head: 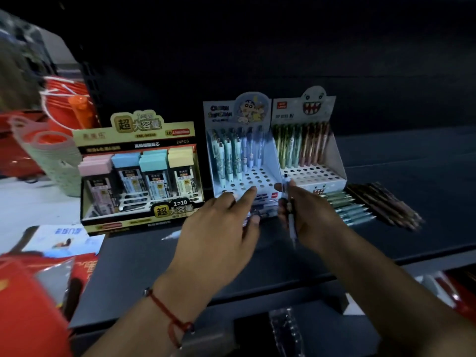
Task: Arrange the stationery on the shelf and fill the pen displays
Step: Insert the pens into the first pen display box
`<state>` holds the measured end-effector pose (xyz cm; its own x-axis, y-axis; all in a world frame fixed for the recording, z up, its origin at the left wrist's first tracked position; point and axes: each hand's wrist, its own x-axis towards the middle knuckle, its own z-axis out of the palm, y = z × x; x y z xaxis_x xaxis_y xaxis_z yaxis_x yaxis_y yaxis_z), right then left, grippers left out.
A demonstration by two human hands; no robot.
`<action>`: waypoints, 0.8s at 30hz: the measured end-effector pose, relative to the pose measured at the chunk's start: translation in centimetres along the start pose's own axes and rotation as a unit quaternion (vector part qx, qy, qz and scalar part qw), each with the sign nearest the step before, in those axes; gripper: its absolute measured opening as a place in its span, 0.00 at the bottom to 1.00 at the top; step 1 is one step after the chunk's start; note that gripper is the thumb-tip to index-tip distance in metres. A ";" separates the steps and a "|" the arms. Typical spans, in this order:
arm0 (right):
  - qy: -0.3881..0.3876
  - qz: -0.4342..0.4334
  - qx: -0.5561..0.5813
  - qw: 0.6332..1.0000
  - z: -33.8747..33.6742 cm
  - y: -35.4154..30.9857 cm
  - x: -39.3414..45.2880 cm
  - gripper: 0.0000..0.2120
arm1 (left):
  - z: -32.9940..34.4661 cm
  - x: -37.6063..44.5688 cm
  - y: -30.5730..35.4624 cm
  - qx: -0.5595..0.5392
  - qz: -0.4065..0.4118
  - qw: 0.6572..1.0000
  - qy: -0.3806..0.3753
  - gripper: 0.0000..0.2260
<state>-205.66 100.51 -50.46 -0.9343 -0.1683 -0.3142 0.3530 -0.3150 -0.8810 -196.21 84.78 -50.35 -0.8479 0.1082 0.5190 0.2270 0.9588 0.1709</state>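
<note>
Right now my right hand (306,215) pinches a pen (290,215), tip toward me, just before the cartoon display (244,161). My left hand (226,222) is open, forefinger on its front edge. Loose pens (371,204) lie on the shelf (412,155), right of the monster display (311,148).

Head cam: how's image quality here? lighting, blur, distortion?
Head view: dim overall, the shelf back nearly black, light falling mainly on the three display boxes; left hand and right hand slightly motion-soft, the pen in the right grip smeared; wide-angle bending at the edges; red items at lower left out of focus; loose pens readable but murky.
</note>
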 end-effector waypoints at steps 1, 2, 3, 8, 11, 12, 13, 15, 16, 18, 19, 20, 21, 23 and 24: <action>0.003 0.011 -0.030 0.999 -0.1 0.1 0.2 0.13 | 0.0 -0.5 0.0 -0.020 -0.003 1.000 -0.015 0.24; 0.001 0.019 -0.055 0.998 -0.2 0.0 0.3 0.11 | 0.1 -0.8 -0.1 -0.028 -0.004 0.999 -0.033 0.25; -0.007 0.025 -0.069 0.997 -0.2 0.0 0.3 0.09 | 0.4 -1.0 -0.3 -0.024 0.001 0.999 -0.045 0.25; -0.087 0.032 -0.020 0.996 -0.1 -1.0 -0.5 0.08 | 1.6 -1.2 -1.7 -0.012 0.030 0.999 -0.025 0.26; -0.085 0.031 -0.092 0.992 -0.2 -1.1 -0.3 0.08 | 2.4 -1.5 -2.4 -0.016 0.052 0.998 0.008 0.21; -0.080 0.034 -0.100 0.991 -0.2 -1.1 0.1 0.08 | 2.4 -1.4 -2.6 -0.014 0.056 0.998 0.016 0.20; -0.077 0.041 -0.099 0.991 -0.1 -1.2 0.4 0.08 | 2.5 -1.3 -2.8 -0.009 0.061 0.998 0.025 0.20; -0.076 0.062 -0.088 0.991 0.1 -1.4 0.9 0.08 | 2.6 -0.8 -3.3 0.006 0.068 0.996 0.053 0.17; -0.079 0.071 -0.076 0.991 0.2 -1.6 1.0 0.08 | 2.5 -0.5 -3.5 0.010 0.065 0.996 0.062 0.17; -0.095 0.075 -0.035 0.992 0.3 -1.8 1.1 0.10 | 2.4 -0.2 -3.7 0.008 0.055 0.996 0.065 0.19; -0.107 0.074 -0.020 0.991 0.3 -1.9 1.3 0.12 | 2.3 -0.2 -3.7 0.002 0.053 0.996 0.065 0.19; -0.119 0.074 -0.019 0.990 0.3 -1.8 1.4 0.13 | 2.3 -0.2 -3.8 -0.003 0.052 0.996 0.067 0.19; -0.130 0.072 -0.032 0.988 0.4 -1.8 1.4 0.12 | 2.2 -0.2 -3.7 -0.008 0.053 0.996 0.068 0.18; -0.138 0.056 -0.075 0.986 0.6 -1.6 1.4 0.07 | 2.1 -0.3 -3.7 -0.017 0.057 0.996 0.067 0.18; -0.133 0.032 -0.099 0.986 0.7 -1.5 1.3 0.06 | 2.0 -0.3 -3.6 -0.021 0.057 0.996 0.066 0.19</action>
<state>-207.40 100.07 -49.30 -0.8550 -0.4289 -0.2918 0.3707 -0.1116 -0.9220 -197.74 81.81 -52.75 -0.7462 0.1773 0.6416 0.3398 0.9303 0.1381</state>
